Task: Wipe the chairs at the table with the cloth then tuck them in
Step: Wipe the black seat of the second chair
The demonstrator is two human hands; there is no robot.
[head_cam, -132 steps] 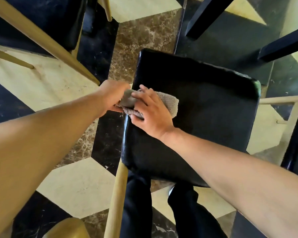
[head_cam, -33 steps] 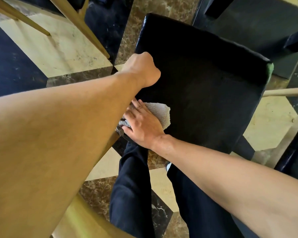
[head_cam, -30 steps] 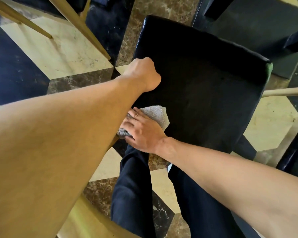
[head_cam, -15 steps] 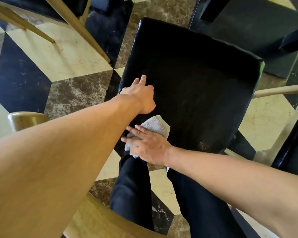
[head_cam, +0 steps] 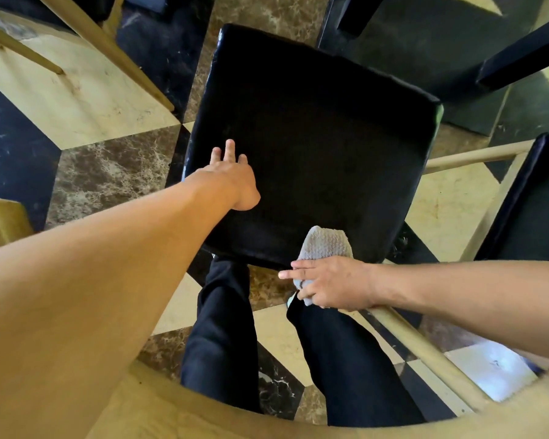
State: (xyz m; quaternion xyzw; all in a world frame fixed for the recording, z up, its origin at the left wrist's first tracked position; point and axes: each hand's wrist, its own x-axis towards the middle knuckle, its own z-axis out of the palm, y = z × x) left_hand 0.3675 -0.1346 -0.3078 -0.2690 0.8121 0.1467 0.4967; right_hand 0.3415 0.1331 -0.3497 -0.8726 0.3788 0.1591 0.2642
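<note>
Head view: the left hand (head_cam: 232,175) lay on the black chair seat (head_cam: 311,147) with fingers extended, holding nothing. The right hand (head_cam: 333,285) gripped the grey cloth (head_cam: 325,243) at the seat's near edge, index finger straight, the others curled round it. Judged progress: the seat wipe appeared to be at its near edge, possibly finishing. The chair stood out from the table, not tucked in. A neighbouring seat (head_cam: 533,213) remained to be dealt with.

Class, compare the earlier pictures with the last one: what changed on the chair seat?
The right hand slid the cloth from the seat's left edge to its near right corner. The left hand uncurled, fingers now flat on the black seat. The right hand's grip stayed.
</note>
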